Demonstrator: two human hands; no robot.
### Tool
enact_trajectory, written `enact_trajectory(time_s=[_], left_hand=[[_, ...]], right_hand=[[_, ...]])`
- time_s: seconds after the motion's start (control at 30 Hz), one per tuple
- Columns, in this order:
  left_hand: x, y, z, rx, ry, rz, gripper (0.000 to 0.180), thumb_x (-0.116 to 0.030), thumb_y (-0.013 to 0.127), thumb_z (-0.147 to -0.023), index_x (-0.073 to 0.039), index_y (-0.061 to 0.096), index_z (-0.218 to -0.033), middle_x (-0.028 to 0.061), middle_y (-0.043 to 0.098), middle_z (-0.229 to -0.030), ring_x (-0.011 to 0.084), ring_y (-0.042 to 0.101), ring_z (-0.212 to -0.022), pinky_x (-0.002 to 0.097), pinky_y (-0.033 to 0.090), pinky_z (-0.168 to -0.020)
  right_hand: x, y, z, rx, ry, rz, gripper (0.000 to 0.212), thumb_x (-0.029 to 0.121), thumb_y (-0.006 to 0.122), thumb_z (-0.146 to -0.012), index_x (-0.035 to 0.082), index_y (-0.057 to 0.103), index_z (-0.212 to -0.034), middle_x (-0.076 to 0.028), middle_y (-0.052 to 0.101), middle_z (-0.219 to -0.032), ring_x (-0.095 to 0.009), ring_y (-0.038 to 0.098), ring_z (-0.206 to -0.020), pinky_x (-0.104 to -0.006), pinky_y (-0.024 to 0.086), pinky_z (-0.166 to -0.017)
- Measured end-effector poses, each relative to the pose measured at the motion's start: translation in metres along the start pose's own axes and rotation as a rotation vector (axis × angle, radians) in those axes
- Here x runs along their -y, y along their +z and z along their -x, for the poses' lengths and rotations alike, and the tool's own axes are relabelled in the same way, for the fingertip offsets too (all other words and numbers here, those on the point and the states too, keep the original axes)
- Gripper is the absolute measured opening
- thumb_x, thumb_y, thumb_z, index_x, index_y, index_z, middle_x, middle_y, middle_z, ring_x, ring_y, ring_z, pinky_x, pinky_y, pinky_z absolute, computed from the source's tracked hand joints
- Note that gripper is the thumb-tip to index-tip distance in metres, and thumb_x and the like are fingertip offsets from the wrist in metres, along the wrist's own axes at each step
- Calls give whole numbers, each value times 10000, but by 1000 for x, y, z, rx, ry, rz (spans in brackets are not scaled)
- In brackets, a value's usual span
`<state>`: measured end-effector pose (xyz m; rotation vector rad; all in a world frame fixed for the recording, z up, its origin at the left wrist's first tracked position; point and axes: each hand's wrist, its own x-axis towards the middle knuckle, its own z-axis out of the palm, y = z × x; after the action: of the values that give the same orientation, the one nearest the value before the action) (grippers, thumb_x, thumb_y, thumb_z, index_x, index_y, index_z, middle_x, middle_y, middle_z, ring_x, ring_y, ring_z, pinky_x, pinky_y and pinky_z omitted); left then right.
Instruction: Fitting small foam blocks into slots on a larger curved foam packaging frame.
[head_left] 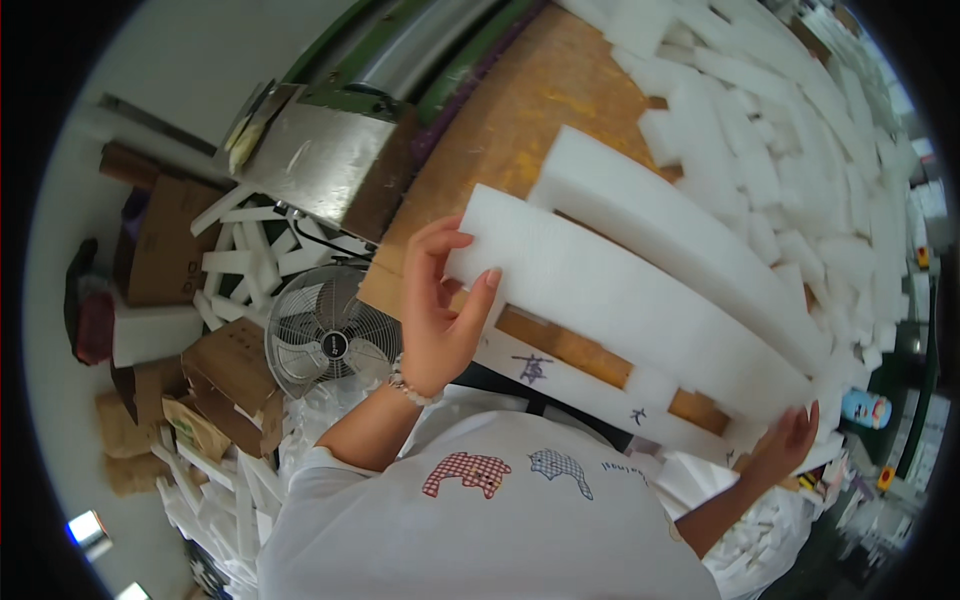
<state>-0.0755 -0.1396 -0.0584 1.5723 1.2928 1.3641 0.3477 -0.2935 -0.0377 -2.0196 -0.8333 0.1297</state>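
Note:
A long white foam block [620, 285] lies across the near side of the work table. At its left end my left hand [440, 315] grips it, the thumb on the near side and the fingers curled round the end. My right hand [788, 440] is beside the block's right end, fingers stretched and a little apart; whether they touch the foam I cannot tell. Just beyond lies a second long foam block [670, 230]. Closer to my body, a white foam strip [590, 395] with dark handwritten marks runs along the table edge, with brown tabletop showing through gaps.
Many white foam pieces [750, 150] are heaped on the brown table [560, 90] at the far right. A green machine with a metal roller [420, 50] stands at the far left. Below it are a round fan [333, 345], cardboard boxes [225, 375] and foam offcuts [250, 255].

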Motion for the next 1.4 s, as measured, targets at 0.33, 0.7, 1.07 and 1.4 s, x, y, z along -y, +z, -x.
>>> enact_trajectory(time_s=[0.33,0.7,1.07,1.4], left_hand=[[-30,-125,-221,122,358,-301,639,-177,783,-788,55,487,-1304,157,572,-1263,261,559,-1093,288,463,-945],[65,-315,-415,347,-317,-670,693,-233,772,-823,12,458,-1390,159,596,-1250,209,572,-1122,313,490,-962],[160,-519,-469,94,-363,-807,584,-223,702,-875,-78,493,-1400,59,646,-1124,94,562,-886,193,444,-781],[169,-522,-447,74,-377,-721,567,-155,722,-850,-35,520,-1365,104,663,-1137,133,608,-936,235,475,-848]], right_hand=[[145,-34,-100,286,-406,289,563,55,712,-800,-1,531,-1330,-148,613,-1230,-248,591,-1062,-340,471,-949],[338,296,-79,769,-486,-62,443,145,775,-753,-55,633,-1122,-88,666,-950,-139,593,-839,-247,498,-770],[430,438,-3,945,-740,210,464,350,692,-803,-3,672,-1104,-122,704,-962,-252,640,-902,-354,467,-851],[419,458,7,952,-720,81,384,223,781,-694,-30,689,-968,-121,685,-877,-214,622,-770,-303,489,-788]])
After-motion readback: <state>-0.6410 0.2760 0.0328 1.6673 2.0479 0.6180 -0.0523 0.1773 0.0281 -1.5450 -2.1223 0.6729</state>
